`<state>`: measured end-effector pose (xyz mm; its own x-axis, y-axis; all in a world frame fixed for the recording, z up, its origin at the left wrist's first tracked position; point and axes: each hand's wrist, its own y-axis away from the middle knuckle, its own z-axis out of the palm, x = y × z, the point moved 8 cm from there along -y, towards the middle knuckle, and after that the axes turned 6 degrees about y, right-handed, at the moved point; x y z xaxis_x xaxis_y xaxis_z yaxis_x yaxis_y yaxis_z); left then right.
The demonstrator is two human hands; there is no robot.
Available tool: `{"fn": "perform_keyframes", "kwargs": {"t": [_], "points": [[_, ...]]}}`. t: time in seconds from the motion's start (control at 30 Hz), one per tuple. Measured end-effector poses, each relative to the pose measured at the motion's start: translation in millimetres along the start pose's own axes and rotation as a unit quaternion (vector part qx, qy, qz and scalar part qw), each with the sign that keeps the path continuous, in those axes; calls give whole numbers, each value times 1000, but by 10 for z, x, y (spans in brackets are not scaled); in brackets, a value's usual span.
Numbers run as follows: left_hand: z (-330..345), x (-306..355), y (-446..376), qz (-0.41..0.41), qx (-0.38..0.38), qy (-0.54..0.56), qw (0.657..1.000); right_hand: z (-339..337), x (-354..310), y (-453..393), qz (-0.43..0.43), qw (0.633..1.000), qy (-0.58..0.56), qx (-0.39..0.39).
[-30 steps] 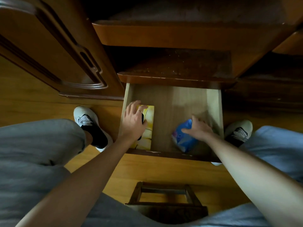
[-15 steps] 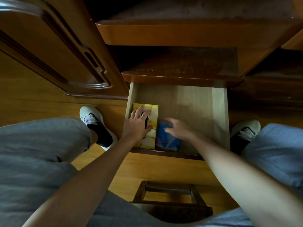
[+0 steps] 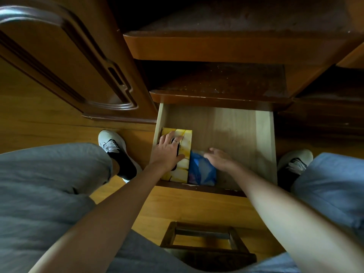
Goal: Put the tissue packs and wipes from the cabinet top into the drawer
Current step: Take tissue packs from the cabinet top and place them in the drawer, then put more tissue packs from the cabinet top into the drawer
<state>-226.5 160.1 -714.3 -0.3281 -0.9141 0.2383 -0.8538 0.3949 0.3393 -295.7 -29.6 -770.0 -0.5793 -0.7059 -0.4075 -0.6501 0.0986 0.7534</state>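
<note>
Two packs (image 3: 184, 152), glossy yellow, crinkly blue, plywood drawer (image 3: 264, 138)

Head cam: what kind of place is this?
Probably a room in a home, dimly lit: a dark carved wooden cabinet on warm wood flooring, its pale wooden drawer pulled open holding a yellow tissue pack and blue wipes pack.

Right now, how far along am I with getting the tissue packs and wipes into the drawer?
Nearly placed: the yellow tissue pack and blue wipes pack lie side by side in the open drawer. The left hand rests flat on the yellow pack; the right hand hovers open over the blue one. Whether more waits on the cabinet top isn't visible.
</note>
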Motion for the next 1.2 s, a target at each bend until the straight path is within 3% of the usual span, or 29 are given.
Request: {"fn": "perform_keyframes", "kwargs": {"t": [0.13,0.3,0.37,0.5,0.6,0.67,0.73,0.8,0.87,1.0,1.2], "points": [[-303,161,60,10,-6,28,1000,-473,-110,219,-21,998,-20,53],[-1644,831,240,80,128,57,987,-1418,-346,838,-93,988,-64,107],[-2386,1164,477,156,237,49,958,-1841,-478,1213,-138,974,-118,132],[-3657,1722,1082,312,417,67,851,-2738,-915,2238,-250,931,-96,250],[-4440,1952,1237,324,507,82,794,-3293,-1274,2996,-314,880,-35,355],[-4831,2037,1052,282,505,86,811,-3596,-1476,3365,-337,846,4,413],[-5076,2074,686,230,454,81,857,-3883,-1632,3568,-347,821,28,452],[-5183,2063,299,186,391,78,898,-4190,-1732,3607,-327,807,55,488],[-5192,2035,-16,159,358,82,916,-4488,-1762,3508,-284,807,84,510],[-5145,2118,-489,153,358,42,920,-4962,-1771,3133,-202,817,142,521],[-5251,2575,-935,227,367,4,902,-5741,-1883,2692,-87,763,164,619]]}}
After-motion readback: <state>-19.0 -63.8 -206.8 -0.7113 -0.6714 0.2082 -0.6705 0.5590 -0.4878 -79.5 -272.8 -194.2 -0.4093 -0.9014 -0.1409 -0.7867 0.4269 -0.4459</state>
